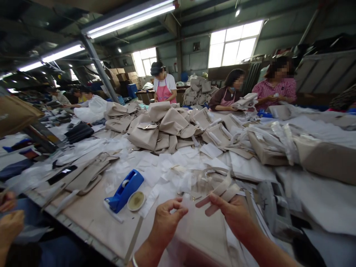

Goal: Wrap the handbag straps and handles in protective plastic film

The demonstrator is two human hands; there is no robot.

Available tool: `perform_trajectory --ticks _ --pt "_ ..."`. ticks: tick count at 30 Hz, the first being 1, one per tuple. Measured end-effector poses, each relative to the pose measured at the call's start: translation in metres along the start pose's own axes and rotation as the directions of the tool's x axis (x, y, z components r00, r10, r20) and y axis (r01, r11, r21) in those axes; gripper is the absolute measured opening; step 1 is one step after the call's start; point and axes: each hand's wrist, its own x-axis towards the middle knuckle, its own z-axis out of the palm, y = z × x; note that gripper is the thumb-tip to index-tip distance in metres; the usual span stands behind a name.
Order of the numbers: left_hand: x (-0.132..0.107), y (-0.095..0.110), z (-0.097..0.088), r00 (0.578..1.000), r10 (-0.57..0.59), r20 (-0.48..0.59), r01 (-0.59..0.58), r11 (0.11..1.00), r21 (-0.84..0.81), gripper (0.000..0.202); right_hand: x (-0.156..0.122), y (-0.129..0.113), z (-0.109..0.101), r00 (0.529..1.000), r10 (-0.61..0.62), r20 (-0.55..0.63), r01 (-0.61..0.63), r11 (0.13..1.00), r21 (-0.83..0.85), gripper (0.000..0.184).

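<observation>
My left hand (168, 218) is closed in a pinch on a thin translucent white sheet (189, 204), partly blurred over the work. Opposite it, my right hand (237, 213) grips beige bag straps (226, 188), and their two rounded ends stick out past the thumb toward the left. Below both hands lies a beige bag (207, 226), whose lower part is hazy under translucent wrapping. Small metal fittings show between the hands near the straps. Left of my left hand stand a blue tape dispenser (125, 191) and a small round dish (136, 200).
A heap of beige bags (167, 126) covers the table's middle. A grey tape dispenser (275, 207) sits to the right, wrapped bags (322, 152) behind it. At left lie a flat bag (89, 174) and a phone (62, 174). Co-workers sit or stand beyond; another person's hands (11, 218) show at left.
</observation>
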Motion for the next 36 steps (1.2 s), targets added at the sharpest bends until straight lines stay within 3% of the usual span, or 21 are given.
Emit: perform_trajectory --ticks 5,9,20,24,26,28,32,36 --pt "-0.007 0.006 0.001 0.998 0.046 0.043 -0.045 0.999 -0.011 0.009 0.007 -0.017 0.009 1.000 -0.028 0.010 0.028 1.000 0.001 0.042" --pt "-0.011 0.009 0.000 0.996 0.060 0.062 -0.059 0.998 -0.014 0.009 0.009 -0.020 0.018 0.997 0.016 0.071 -0.018 0.999 0.032 0.044" --pt "-0.021 0.024 0.009 0.984 0.081 0.159 -0.075 0.996 -0.048 0.017 0.001 0.022 0.036 0.988 0.108 0.115 -0.105 0.994 -0.033 0.040" --pt "-0.025 0.024 0.010 0.980 0.064 0.190 -0.059 0.998 -0.031 0.012 0.015 0.021 0.020 0.972 0.233 -0.028 -0.216 0.938 0.272 0.044" --pt "-0.026 0.023 0.012 0.978 0.021 0.210 -0.019 1.000 -0.009 0.014 0.020 0.019 0.017 0.963 0.255 -0.083 -0.212 0.915 0.342 0.041" --pt "-0.025 0.023 0.015 0.976 -0.029 0.216 0.028 1.000 0.009 0.019 0.017 0.019 0.020 0.976 0.206 -0.076 -0.186 0.960 0.209 0.040" --pt "-0.022 0.023 0.018 0.976 -0.041 0.213 0.049 0.998 -0.032 0.028 0.000 0.026 0.028 0.990 0.101 0.096 -0.089 0.988 -0.127 0.046" --pt "-0.017 0.013 0.017 0.975 -0.128 0.180 0.164 0.966 -0.200 0.029 -0.006 0.033 0.015 0.997 0.053 -0.053 -0.062 0.981 -0.185 0.053"
